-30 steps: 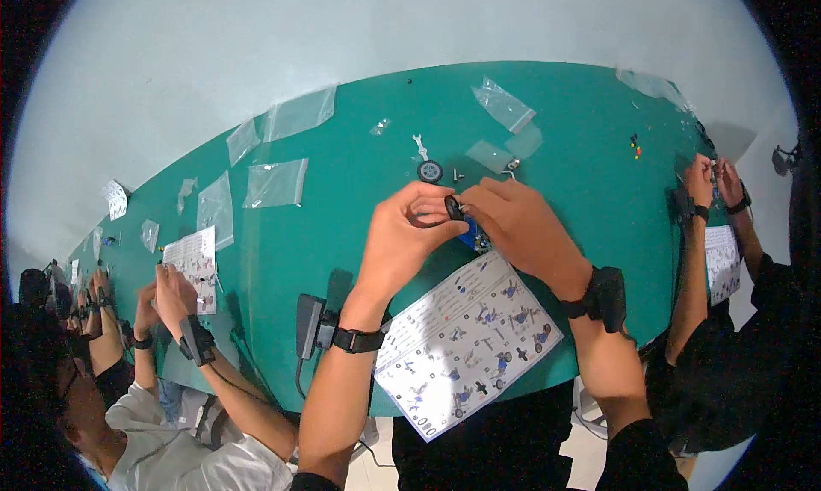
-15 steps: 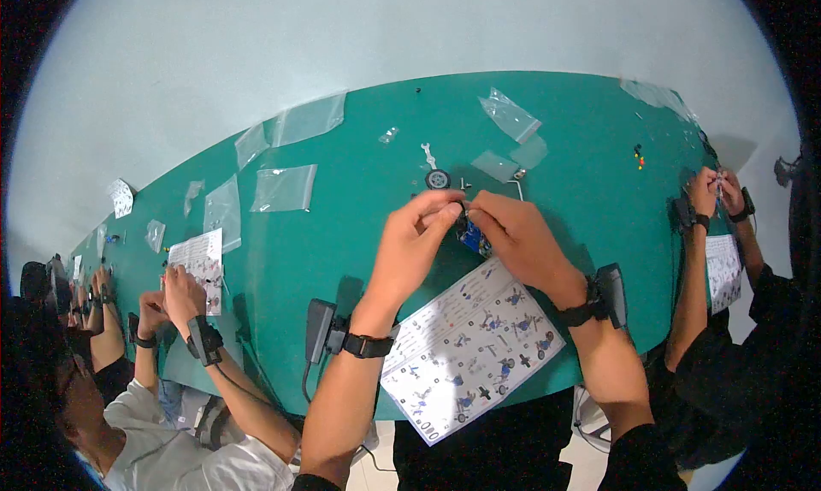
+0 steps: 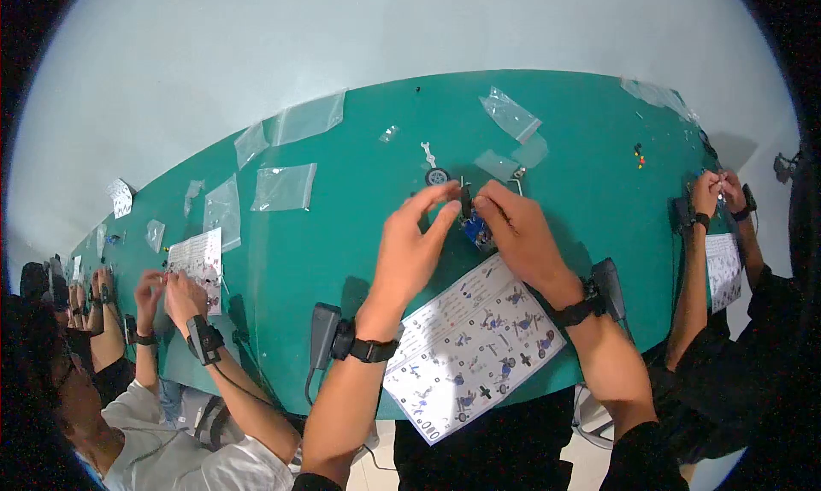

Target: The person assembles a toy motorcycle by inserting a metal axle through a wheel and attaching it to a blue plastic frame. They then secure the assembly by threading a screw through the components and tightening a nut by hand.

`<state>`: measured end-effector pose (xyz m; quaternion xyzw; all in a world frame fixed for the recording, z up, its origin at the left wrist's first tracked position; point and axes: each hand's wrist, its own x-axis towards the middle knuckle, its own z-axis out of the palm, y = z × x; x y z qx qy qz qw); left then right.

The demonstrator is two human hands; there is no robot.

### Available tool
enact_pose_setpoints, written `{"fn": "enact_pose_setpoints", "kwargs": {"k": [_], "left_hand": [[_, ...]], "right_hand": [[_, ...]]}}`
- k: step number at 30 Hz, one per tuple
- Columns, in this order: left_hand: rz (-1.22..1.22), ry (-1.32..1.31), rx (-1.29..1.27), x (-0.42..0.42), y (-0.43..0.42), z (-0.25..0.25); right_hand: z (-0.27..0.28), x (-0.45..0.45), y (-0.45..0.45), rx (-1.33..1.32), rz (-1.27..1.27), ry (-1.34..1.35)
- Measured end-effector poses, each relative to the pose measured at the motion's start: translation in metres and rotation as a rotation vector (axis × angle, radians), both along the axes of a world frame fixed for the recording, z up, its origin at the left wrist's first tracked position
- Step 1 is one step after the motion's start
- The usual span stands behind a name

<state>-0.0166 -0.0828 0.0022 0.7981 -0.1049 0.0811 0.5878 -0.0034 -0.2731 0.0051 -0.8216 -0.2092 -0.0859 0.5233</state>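
Note:
My right hand [image 3: 523,239] grips a small blue-and-black toy model [image 3: 476,231] between thumb and fingers. A dark upright part [image 3: 466,202] sticks up from the model. My left hand [image 3: 412,247] is just left of that part, its thumb and index finger apart and nothing visible between them. Whether a fingertip touches the dark part is hard to tell. Beyond my hands lie a black wheel [image 3: 437,176] and a light grey spanner [image 3: 429,154]. An instruction sheet [image 3: 473,346] with pictures of a blue motorcycle is under my wrists at the table's near edge.
Clear plastic bags [image 3: 285,188] lie about the green table [image 3: 359,140]. An L-shaped hex key [image 3: 516,181] is behind my right hand, and small coloured pieces [image 3: 640,159] are farther right. Co-workers sit on both sides, the left one's hands [image 3: 181,296] over another sheet.
My left thumb and index finger have parted and moved slightly away from the model. More of the blue body and the dark upright part now shows. My right hand keeps its grip.

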Motion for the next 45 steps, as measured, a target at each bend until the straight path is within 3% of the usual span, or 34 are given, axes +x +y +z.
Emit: {"fn": "enact_pose_setpoints", "kwargs": {"k": [1,7,13,16,19,22,26,32,35,38,39,45], "left_hand": [[-0.047,0.145,-0.064,-0.003,0.000,0.004],[-0.146,0.085,-0.413,0.003,-0.003,-0.005],[-0.281,-0.014,-0.473,0.002,0.006,-0.003],[-0.221,0.039,-0.646,-0.003,0.005,0.003],[-0.011,0.062,-0.260,0.000,-0.001,0.009],[-0.006,0.204,-0.180,0.000,0.001,0.001],[-0.032,0.180,-0.304,-0.001,-0.001,0.005],[-0.270,-0.124,-0.429,0.006,0.012,-0.011],[-0.044,0.006,-0.396,-0.002,-0.001,0.011],[-0.007,0.154,-0.090,-0.001,-0.001,0.007],[-0.006,0.195,-0.097,-0.003,-0.003,0.012],[-0.227,-0.081,-0.275,-0.001,0.004,0.005]], "right_hand": [[0.001,-0.001,0.000,-0.005,-0.005,0.005],[0.004,-0.002,0.001,-0.046,0.003,-0.045],[0.003,-0.002,0.000,-0.023,-0.006,0.030],[0.004,-0.003,0.001,-0.026,-0.002,0.055],[0.003,-0.005,0.004,-0.057,-0.009,0.014],[-0.002,-0.004,0.005,-0.074,-0.019,-0.041],[0.003,-0.006,0.005,-0.062,-0.015,-0.061],[0.002,-0.006,0.004,-0.023,0.017,0.070],[-0.001,-0.006,0.006,0.006,0.023,0.017],[-0.001,-0.006,0.006,0.006,0.038,-0.064],[-0.001,-0.006,0.006,0.007,0.034,-0.058],[-0.003,-0.005,0.004,0.020,0.041,0.010]]}}
